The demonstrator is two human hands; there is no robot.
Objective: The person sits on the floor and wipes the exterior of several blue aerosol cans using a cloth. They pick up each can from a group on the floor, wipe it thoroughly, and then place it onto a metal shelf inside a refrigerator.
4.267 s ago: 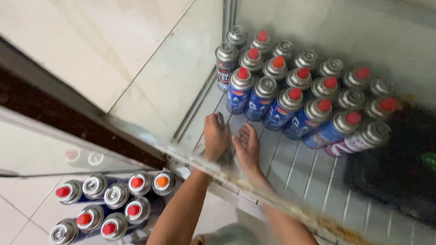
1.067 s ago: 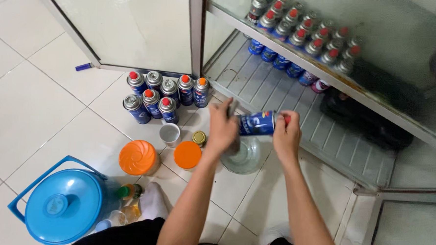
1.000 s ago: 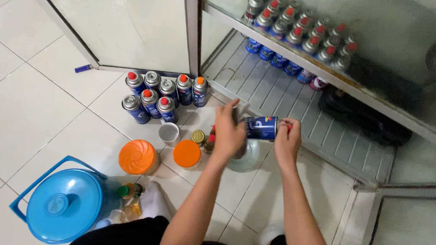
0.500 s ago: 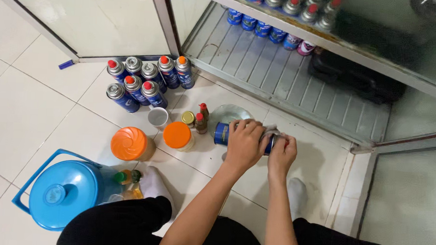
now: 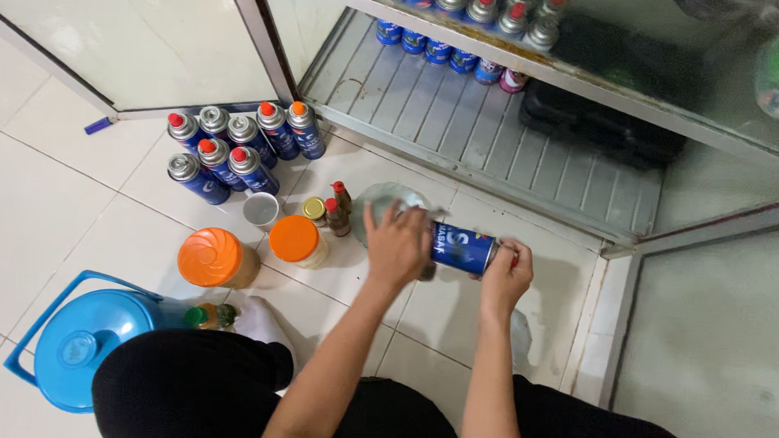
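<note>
Both hands hold a blue can (image 5: 463, 248) sideways above the floor (image 5: 49, 204) near the cabinet's (image 5: 498, 136) front edge, the left hand (image 5: 397, 246) wrapped around one end, the right hand (image 5: 507, 275) pinching the other, with standing cans (image 5: 235, 147) and orange-lidded jars (image 5: 257, 250) to the left.

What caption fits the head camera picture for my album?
Both hands, left hand and right hand, hold a blue gas canister sideways above a tiled floor.

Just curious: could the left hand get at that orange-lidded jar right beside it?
Probably yes. The left hand grips the blue can, but the orange-lidded jar stands close by with nothing between them.
</note>
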